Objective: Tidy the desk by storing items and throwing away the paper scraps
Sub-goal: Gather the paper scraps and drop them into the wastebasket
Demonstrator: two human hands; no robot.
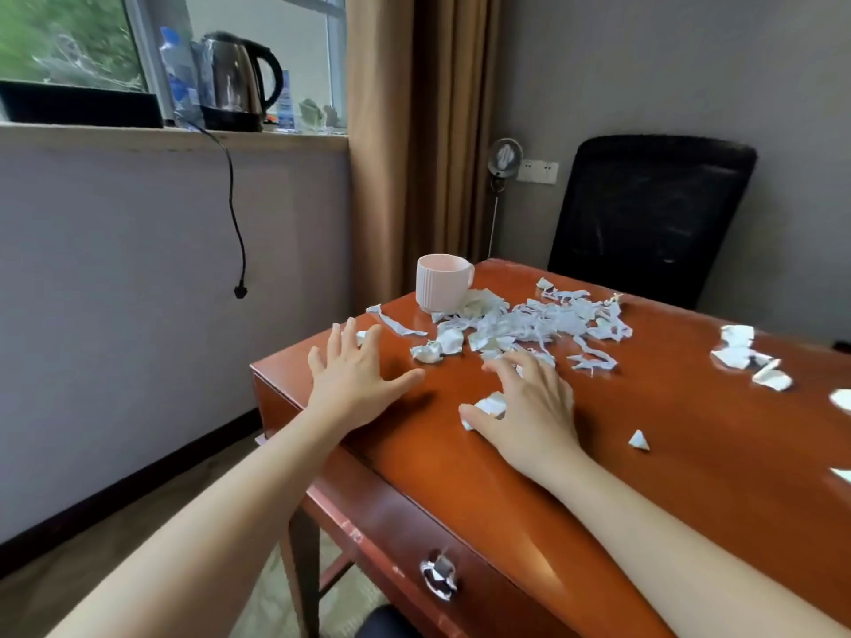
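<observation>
1. Glossy reddish-brown wooden worktop (644, 453), our forearms over its near edge.
2. Black mesh office chair (644, 214), behind the far edge.
3. Heap of torn white paper strips (529, 326), mid-worktop; looser white pieces (741, 352) lie well apart, to the right.
4. Pale pink ribbed ceramic mug (442, 283), upright, touching the heap's far-left side.
5. Hands: our left hand (354, 375) flat, fingers spread wide; our right hand (529, 407) curled round a crumpled white paper scrap (492, 404).
</observation>
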